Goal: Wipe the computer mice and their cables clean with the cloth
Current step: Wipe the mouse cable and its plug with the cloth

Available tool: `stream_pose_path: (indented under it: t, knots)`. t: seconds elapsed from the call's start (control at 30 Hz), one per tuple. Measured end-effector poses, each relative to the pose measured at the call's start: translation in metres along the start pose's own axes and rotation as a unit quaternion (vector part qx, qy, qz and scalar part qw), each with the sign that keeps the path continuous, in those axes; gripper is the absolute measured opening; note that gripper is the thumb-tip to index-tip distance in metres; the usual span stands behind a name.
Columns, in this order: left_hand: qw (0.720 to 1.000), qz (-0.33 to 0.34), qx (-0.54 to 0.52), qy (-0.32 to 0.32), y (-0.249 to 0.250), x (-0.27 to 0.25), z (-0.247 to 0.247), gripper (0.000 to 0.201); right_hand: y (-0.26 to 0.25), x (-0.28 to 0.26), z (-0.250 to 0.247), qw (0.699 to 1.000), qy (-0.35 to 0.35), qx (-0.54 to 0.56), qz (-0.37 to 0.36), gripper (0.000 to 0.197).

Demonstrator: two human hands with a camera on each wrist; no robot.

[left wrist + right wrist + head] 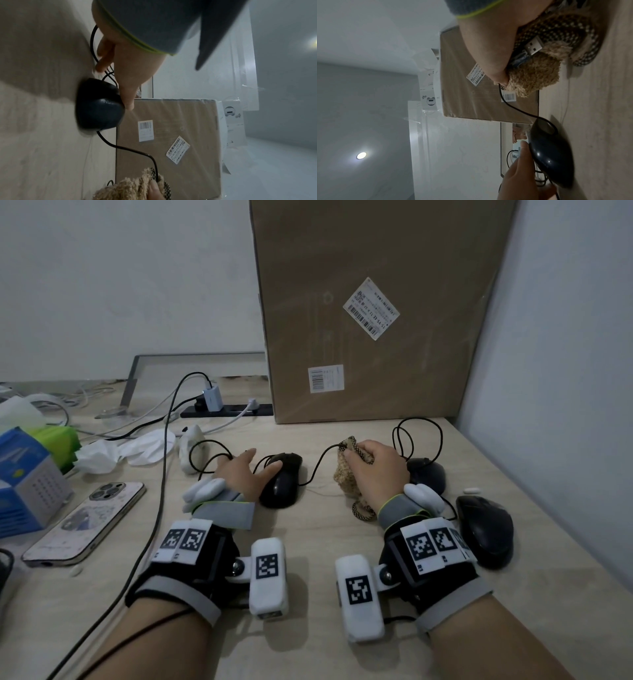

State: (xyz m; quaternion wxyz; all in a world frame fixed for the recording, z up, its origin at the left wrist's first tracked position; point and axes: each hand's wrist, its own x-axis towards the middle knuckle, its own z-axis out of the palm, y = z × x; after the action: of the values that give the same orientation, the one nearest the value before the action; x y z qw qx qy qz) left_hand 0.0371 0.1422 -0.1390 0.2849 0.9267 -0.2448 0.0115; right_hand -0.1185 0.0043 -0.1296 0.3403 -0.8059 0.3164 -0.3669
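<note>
Cloth (349,474): tan, fuzzy, with a chequered woven trim; bunched in the right hand, lower end resting on the surface (308,645).
Right hand (376,470): grip curled tight round the cloth and the cable (317,467) running through it; a USB plug (533,46) shows under the palm, against the cloth.
Left hand (245,472): grip apart, fingers straight, thumb lying on the centre mouse.
Centre mouse (282,479): black, flat on the surface, between the two hands; its cable runs right into the cloth.
Other mice: second mouse (426,474) just beyond the right hand, third mouse (486,530) beside the right wrist, both on the surface, untouched.
Surroundings: cardboard box (376,313) upright behind the mice; phone (85,523) lying at left.
</note>
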Motion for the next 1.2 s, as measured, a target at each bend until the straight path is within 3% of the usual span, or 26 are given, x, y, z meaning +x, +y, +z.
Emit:
stream_pose_path:
  t: [0.17,0.3,0.33,0.53,0.83,1.03,1.13,1.2]
  knots:
    - [0.999,-0.007,0.042,0.018,-0.002,-0.005,-0.005,0.079,0.000,0.000,-0.001,1.000,-0.008,-0.011,0.003,0.019]
    - [0.998,-0.037,0.036,0.041,0.007,0.003,-0.010,0.029,0.000,0.000,-0.001,1.000,-0.010,-0.008,0.004,0.019]
    - [0.998,-0.046,0.025,0.032,0.006,0.006,-0.009,0.026,-0.001,0.000,-0.001,1.000,-0.010,-0.007,0.004,0.018]
    - [0.992,-0.072,0.104,0.005,0.008,0.003,-0.017,0.054,0.000,0.000,0.000,1.000,-0.008,-0.008,0.002,0.017]
    - [0.976,-0.137,0.165,0.036,-0.005,0.015,-0.030,0.025,0.000,0.000,0.000,1.000,-0.009,-0.002,0.002,0.016]
    - [0.984,-0.130,0.083,0.089,-0.010,0.003,-0.025,0.032,-0.001,-0.001,-0.001,1.000,-0.012,0.000,-0.003,0.019]
    - [0.985,-0.133,0.088,0.067,-0.007,0.001,-0.036,0.013,-0.002,-0.001,-0.002,1.000,-0.014,0.001,-0.003,0.019]
    - [0.985,-0.126,0.089,0.079,-0.004,0.001,-0.042,0.030,-0.002,-0.001,-0.002,1.000,-0.014,0.003,-0.003,0.019]
